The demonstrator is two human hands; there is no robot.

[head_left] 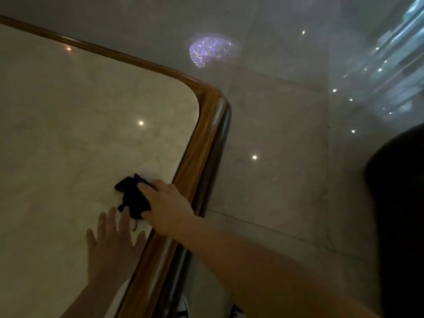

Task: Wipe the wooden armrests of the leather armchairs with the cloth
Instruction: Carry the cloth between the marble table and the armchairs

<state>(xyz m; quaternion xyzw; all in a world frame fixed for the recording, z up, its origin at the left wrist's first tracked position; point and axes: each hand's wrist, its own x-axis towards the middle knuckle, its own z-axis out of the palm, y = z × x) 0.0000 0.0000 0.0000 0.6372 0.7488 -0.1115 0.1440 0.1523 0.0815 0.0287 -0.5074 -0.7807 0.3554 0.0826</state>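
Note:
A dark cloth lies bunched on a pale marble table top near its right edge. My right hand rests on the cloth and grips it from the right. Just below it, my left hand lies flat on the marble with fingers spread, fingertips almost touching the cloth. A rounded wooden rim frames the table top. No armchair or armrest is in view.
Glossy grey floor tiles reflecting ceiling lights and a purple chandelier glow lie right of the table. A dark shape fills the right edge. A shoe shows below the table.

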